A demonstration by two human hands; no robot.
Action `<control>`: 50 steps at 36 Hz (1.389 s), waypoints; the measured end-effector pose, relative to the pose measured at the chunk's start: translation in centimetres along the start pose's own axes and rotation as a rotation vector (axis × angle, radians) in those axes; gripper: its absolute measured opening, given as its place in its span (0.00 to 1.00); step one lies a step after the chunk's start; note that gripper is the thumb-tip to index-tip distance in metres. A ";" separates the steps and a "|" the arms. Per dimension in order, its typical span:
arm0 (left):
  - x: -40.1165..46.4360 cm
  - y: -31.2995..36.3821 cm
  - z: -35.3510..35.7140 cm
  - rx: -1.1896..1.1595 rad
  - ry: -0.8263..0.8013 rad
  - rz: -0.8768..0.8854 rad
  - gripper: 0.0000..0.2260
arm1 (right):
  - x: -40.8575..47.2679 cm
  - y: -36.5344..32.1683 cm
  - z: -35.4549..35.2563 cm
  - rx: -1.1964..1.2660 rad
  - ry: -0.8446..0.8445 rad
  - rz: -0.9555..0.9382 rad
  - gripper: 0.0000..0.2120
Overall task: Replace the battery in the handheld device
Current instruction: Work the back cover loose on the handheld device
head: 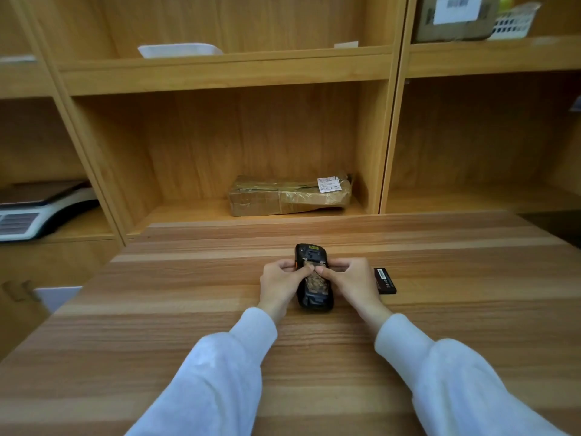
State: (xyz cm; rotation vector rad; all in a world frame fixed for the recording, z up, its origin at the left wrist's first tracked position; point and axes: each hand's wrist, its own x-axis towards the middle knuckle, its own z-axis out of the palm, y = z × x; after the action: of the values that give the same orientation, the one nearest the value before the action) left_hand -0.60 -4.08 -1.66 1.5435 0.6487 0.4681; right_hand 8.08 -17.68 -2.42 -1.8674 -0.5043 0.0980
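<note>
A black handheld device [311, 253] with orange side trim lies back-up on the wooden table [188, 309], long axis pointing away from me. My left hand [279, 284] grips its left side and my right hand [352, 281] its right side. Both thumbs meet on the middle of its back, over a patterned patch. A flat black battery [385, 281] lies on the table just right of my right hand, untouched.
Wooden shelving stands behind the table. A taped cardboard parcel [289, 195] sits in the middle shelf bay, a weighing scale [37, 212] in the left bay. A box [456, 17] and white basket [515, 22] are on the upper right shelf.
</note>
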 end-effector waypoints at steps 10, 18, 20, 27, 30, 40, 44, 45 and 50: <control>0.7 -0.5 -0.6 0.268 0.031 0.066 0.21 | -0.4 -0.5 -0.2 -0.151 0.048 -0.052 0.19; 0.6 -1.0 -0.5 0.348 0.027 0.135 0.21 | -0.4 0.3 0.0 -0.226 0.083 -0.044 0.24; 0.5 -1.1 -0.5 0.355 0.029 0.138 0.20 | -0.5 0.2 0.0 -0.231 0.077 -0.048 0.23; 0.5 -1.5 -0.3 0.392 0.044 0.168 0.19 | -0.7 0.5 0.1 -0.261 0.079 -0.072 0.22; 0.5 -1.5 -0.2 0.411 0.044 0.178 0.19 | -0.7 0.6 0.1 -0.292 0.078 -0.080 0.21; 2.2 -0.4 -0.9 0.564 -0.139 0.307 0.24 | 1.4 0.1 -1.5 -0.375 -0.057 -0.164 0.05; 3.1 0.1 -1.3 0.620 -0.239 0.317 0.27 | 2.7 -0.3 -2.3 -0.457 -0.183 -0.191 0.04; 3.3 0.1 -1.3 0.633 -0.251 0.315 0.27 | 3.0 -0.3 -2.4 -0.476 -0.209 -0.187 0.04; 4.0 -0.3 -1.6 0.632 -0.249 0.328 0.28 | 4.0 -0.4 -2.9 -0.544 -0.304 -0.242 0.04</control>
State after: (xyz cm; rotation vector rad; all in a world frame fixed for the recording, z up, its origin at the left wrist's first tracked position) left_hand 1.32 -0.25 -2.14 2.2852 0.3590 0.3145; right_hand 12.54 -18.61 -0.31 -2.3145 -1.0445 0.0892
